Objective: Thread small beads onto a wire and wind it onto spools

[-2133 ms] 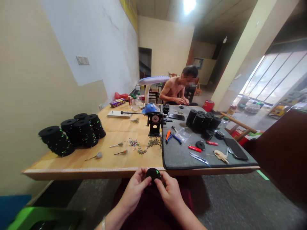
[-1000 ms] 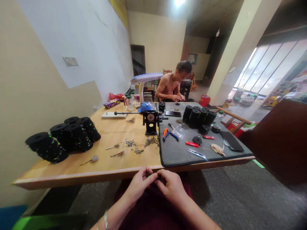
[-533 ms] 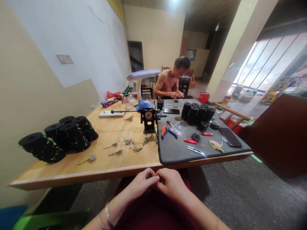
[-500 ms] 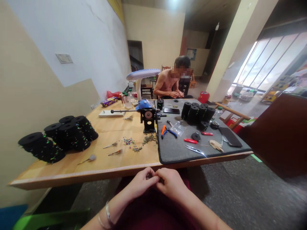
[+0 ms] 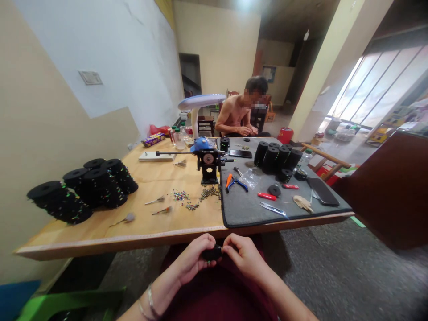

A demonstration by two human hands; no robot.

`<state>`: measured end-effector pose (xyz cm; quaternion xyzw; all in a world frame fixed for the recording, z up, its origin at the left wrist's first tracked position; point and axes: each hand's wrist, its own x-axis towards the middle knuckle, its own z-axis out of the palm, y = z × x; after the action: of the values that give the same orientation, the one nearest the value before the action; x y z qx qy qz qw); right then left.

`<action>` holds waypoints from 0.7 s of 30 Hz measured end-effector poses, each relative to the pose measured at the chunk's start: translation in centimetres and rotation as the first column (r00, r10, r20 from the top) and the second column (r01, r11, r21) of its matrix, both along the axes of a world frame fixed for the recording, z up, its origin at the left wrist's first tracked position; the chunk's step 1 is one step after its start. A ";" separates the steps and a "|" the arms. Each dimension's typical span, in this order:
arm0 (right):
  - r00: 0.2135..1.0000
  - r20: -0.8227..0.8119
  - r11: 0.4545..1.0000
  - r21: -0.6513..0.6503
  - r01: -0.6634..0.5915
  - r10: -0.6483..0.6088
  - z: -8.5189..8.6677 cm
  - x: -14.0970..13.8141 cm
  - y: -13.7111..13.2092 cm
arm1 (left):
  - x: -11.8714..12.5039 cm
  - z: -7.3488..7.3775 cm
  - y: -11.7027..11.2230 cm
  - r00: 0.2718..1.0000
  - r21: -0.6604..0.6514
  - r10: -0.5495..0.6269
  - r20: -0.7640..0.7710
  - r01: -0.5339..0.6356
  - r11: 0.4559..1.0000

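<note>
In front of the table's near edge, above my lap, my left hand (image 5: 197, 253) is wrapped round a small black spool (image 5: 211, 253). Tiny green and pale bits show at the spool's lower edge. My right hand (image 5: 241, 252) is closed in a pinch at the spool's right side; whatever lies between its fingertips is too small to make out. On the table beyond lie small scissors (image 5: 273, 209), a red tube-like piece (image 5: 266, 196), a black foam disc (image 5: 274, 190) and pliers (image 5: 236, 183) with orange and blue handles.
Stacked black foam rolls (image 5: 103, 185) stand at the left, more rolls (image 5: 276, 157) on the grey mat (image 5: 247, 217). A black winding device (image 5: 209, 167) and a lamp (image 5: 200, 101) stand mid-table. Beads (image 5: 180, 195) and metal bits (image 5: 210, 192) lie loose. Another person (image 5: 240, 111) sits opposite.
My hands have come slightly apart and the left has turned, bringing the black spool into sight. My right fingertips have shifted right. The view has moved a little.
</note>
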<state>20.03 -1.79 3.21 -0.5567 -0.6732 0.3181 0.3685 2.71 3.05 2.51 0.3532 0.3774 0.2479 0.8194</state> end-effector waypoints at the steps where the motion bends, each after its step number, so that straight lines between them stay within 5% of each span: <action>1: 1.000 -0.005 1.000 0.010 0.023 -0.023 -0.2 -0.2 -0.1 | 0.0 0.0 -0.1 1.000 -0.013 0.004 0.024 -0.004 1.000; 5: 0.987 -0.117 0.990 0.075 0.117 -0.108 -1.6 -1.3 -0.2 | 0.1 0.0 -0.3 0.993 -0.012 0.066 0.095 -0.065 0.998; 11: 0.884 -0.450 0.988 -0.133 0.075 -0.128 -3.5 -2.6 0.2 | 0.4 -0.7 -0.5 0.979 0.069 0.100 0.177 -0.113 0.991; 17: 0.989 -0.135 0.977 0.193 0.087 -0.061 -2.3 -1.7 0.0 | 0.1 -0.6 -0.4 0.998 0.222 0.026 -0.058 -0.012 0.975; 21: 0.989 -0.145 0.995 0.102 0.014 0.001 -1.7 -1.2 -0.2 | 0.0 -0.5 -0.4 0.999 0.125 -0.032 0.036 0.027 0.992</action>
<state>18.85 -1.97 1.48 -0.5145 -0.6584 0.3214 0.4455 2.73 2.65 2.03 0.4043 0.3403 0.2657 0.8063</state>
